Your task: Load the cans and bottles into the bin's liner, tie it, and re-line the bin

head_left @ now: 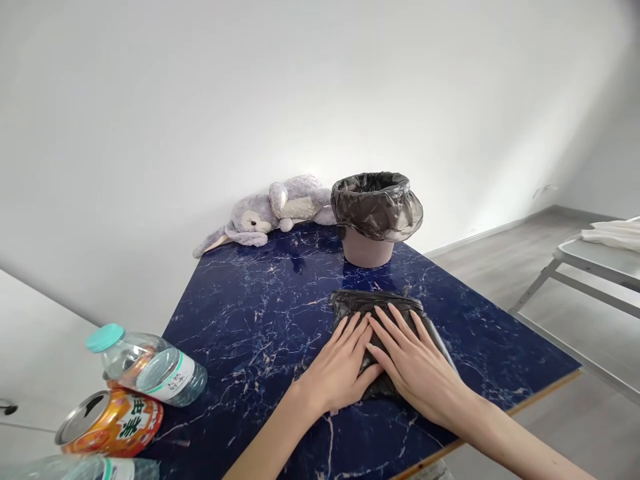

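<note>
A single head-worn camera looks forward and down across the blue marble table toward a white wall. The near table edge and both forearms sit close below the lens; the far edge lies near the wall. No second view exists.

Left hand and right hand press flat on a folded black bag on the blue marble table.

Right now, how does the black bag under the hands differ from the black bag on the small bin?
The folded bag lies flat on the blue table, pressed under the left hand and right hand. The bin's bag is opened, puffed out and draped over the pink bin, untouched. Both are thin, glossy dark plastic.
</note>
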A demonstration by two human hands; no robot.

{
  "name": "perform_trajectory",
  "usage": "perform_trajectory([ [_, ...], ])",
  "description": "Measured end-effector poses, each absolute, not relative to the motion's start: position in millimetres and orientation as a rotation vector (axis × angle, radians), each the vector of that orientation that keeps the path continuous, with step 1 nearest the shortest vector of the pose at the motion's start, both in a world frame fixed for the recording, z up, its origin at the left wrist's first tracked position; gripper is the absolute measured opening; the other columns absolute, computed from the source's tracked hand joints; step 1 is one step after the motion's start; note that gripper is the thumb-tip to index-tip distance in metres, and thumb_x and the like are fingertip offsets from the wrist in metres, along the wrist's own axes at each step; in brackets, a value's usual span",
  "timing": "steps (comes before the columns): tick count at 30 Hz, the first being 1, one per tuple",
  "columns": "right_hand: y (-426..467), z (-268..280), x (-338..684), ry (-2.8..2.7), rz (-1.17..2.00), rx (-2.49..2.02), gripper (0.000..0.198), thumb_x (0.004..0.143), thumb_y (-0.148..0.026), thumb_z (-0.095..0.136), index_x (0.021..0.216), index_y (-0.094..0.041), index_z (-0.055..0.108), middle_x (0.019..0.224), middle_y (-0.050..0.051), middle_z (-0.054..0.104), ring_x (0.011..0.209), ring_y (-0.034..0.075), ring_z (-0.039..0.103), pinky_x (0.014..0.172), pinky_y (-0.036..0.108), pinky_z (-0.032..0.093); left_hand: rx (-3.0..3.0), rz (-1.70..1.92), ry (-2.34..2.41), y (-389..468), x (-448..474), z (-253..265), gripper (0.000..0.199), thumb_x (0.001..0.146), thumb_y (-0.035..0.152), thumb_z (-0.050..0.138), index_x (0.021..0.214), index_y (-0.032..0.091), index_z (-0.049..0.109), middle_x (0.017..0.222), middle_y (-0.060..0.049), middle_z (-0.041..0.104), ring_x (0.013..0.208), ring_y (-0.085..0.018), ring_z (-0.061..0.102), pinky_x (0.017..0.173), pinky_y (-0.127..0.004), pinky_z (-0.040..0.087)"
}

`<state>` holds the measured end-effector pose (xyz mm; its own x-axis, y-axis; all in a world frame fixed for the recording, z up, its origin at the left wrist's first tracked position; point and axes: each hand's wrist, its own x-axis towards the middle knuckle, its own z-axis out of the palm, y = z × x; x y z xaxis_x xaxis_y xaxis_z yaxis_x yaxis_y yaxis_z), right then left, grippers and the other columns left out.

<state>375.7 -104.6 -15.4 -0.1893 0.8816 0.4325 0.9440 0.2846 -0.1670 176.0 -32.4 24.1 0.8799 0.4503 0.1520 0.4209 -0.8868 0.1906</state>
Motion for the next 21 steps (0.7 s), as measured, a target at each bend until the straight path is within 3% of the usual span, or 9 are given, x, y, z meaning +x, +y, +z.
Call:
perform_trajectory([
  [6, -96, -38, 382, -2.127, -0.175, -1.713, 0.063, 0.114, -0.046, 0.031, 0.172, -0.019, 0.031, 0.176, 0.009, 0.031, 0.163, 0.035, 0.029, 0.129, 0.064, 0.035, 2.860, 0.239, 0.752, -20, 161, 11, 0.076, 0.114, 0.054, 0.035, 0.176, 0.026, 0.003, 0.179, -0.008, 0.020, 0.167, -0.027, 0.018, 0.137, -0.052, 0.022],
  [13, -97, -48, 383, -2.127, -0.245, -1.666, 0.064, 0.115, -0.045, 0.032, 0.175, -0.025, 0.021, 0.176, 0.008, 0.033, 0.162, 0.035, 0.032, 0.127, 0.065, 0.036, 2.875, 0.293, 0.776, -22, 149, 8, 0.072, 0.114, 0.052, 0.036, 0.176, 0.027, 0.009, 0.179, -0.006, 0.023, 0.167, -0.027, 0.020, 0.137, -0.052, 0.023],
  [18, -96, -52, 384, -2.129, -0.268, -1.665, 0.066, 0.114, -0.046, 0.034, 0.175, -0.027, 0.018, 0.175, 0.006, 0.034, 0.162, 0.035, 0.033, 0.128, 0.064, 0.037, 2.807, 0.402, 0.755, -31, 145, 22, 0.061, 0.115, 0.046, 0.038, 0.171, 0.023, 0.031, 0.178, -0.006, 0.031, 0.166, -0.024, 0.023, 0.137, -0.049, 0.027],
  [21, -93, -54, 387, -2.152, -0.247, -1.662, 0.065, 0.115, -0.046, 0.032, 0.175, -0.026, 0.020, 0.176, 0.007, 0.032, 0.163, 0.034, 0.031, 0.128, 0.064, 0.036, 2.773, 0.468, 0.627, -35, 144, 28, 0.066, 0.107, 0.060, 0.054, 0.160, 0.021, 0.048, 0.172, -0.006, 0.044, 0.165, -0.024, 0.030, 0.139, -0.048, 0.023],
])
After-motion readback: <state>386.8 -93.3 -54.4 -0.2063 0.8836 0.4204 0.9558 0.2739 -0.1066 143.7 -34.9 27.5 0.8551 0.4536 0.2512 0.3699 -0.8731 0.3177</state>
